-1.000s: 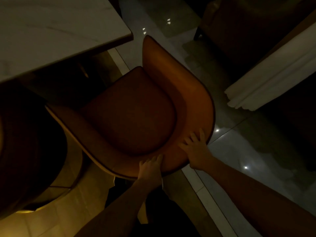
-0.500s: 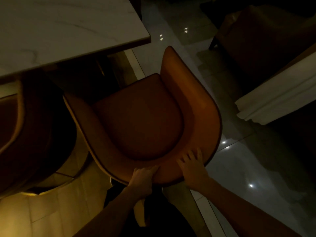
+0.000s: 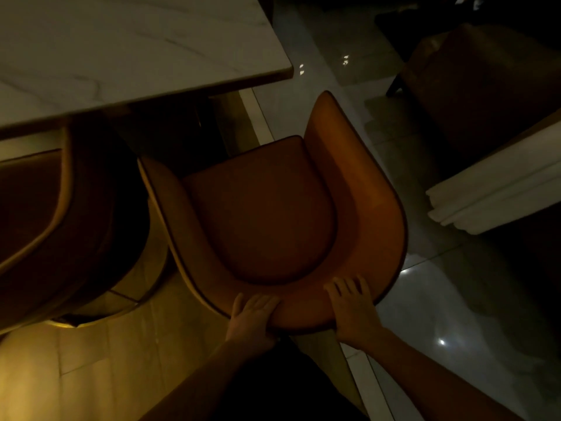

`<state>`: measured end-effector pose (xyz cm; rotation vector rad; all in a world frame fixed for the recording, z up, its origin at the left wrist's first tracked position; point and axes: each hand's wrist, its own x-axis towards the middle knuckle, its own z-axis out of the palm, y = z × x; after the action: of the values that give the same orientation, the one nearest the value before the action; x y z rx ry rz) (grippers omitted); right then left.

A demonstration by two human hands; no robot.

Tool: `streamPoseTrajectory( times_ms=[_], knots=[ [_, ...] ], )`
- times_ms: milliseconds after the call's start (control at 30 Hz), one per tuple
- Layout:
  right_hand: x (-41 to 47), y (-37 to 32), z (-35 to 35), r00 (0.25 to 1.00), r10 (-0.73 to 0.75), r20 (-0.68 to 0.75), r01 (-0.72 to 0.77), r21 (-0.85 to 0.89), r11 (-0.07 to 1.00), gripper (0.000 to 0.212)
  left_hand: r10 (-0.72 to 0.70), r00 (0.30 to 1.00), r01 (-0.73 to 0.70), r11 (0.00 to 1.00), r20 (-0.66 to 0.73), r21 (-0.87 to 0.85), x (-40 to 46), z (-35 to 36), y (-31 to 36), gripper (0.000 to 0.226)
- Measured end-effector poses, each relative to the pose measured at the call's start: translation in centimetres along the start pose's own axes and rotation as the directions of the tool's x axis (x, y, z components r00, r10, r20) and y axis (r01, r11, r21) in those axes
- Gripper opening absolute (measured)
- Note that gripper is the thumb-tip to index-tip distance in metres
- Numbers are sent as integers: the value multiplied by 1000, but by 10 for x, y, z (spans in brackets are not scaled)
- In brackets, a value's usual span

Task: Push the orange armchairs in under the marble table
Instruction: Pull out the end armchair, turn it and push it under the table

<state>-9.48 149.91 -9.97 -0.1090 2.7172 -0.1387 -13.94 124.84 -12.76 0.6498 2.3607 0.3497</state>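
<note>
Armchair (image 3: 267,214) sits clear of the table (image 3: 121,47) corner, which is at 11 o'clock from it. Left hand (image 3: 253,319) curled over the backrest rim, right hand (image 3: 352,308) flat on it, fingers straight. Push evenly toward 11, steering off the neighbouring chair (image 3: 60,214) at 9.

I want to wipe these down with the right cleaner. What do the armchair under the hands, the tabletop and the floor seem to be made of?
Armchair: smooth orange leather or faux leather, by its soft sheen and dark piped edge; which one is unclear. Tabletop: pale marble-look slab with grey veins, matte in this dim light. Floor: polished tile, showing sharp light reflections and straight joint lines.
</note>
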Motion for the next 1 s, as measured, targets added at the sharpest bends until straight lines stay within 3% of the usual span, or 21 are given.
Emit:
streamPoseTrajectory(
  times_ms=[167, 267, 400, 533, 767, 1000],
  knots=[
    [-4, 3, -5, 998, -59, 29, 58, 45, 997, 91, -116, 993, 116, 993, -36, 3, -14, -3, -21, 82],
    [-12, 13, -8, 993, -116, 24, 112, 122, 986, 89, -122, 990, 119, 992, -73, -39, -22, -6, -37, 80],
    [-15, 35, -9, 994, -105, 28, 102, 96, 990, 89, -120, 992, 119, 993, -37, -24, -23, -19, -37, 79],
    [-11, 58, -20, 991, -108, 74, 99, 109, 989, 91, -143, 990, 142, 989, -18, -47, -22, -29, -20, 82],
    [14, 127, -28, 950, -257, 174, 244, 92, 965, 101, -119, 993, 119, 993, 22, 5, 0, -17, 37, 90],
    [24, 155, -22, 891, -436, 122, 429, 80, 900, 91, -274, 960, 276, 960, -63, 38, 15, -1, 102, 97]
  ],
)
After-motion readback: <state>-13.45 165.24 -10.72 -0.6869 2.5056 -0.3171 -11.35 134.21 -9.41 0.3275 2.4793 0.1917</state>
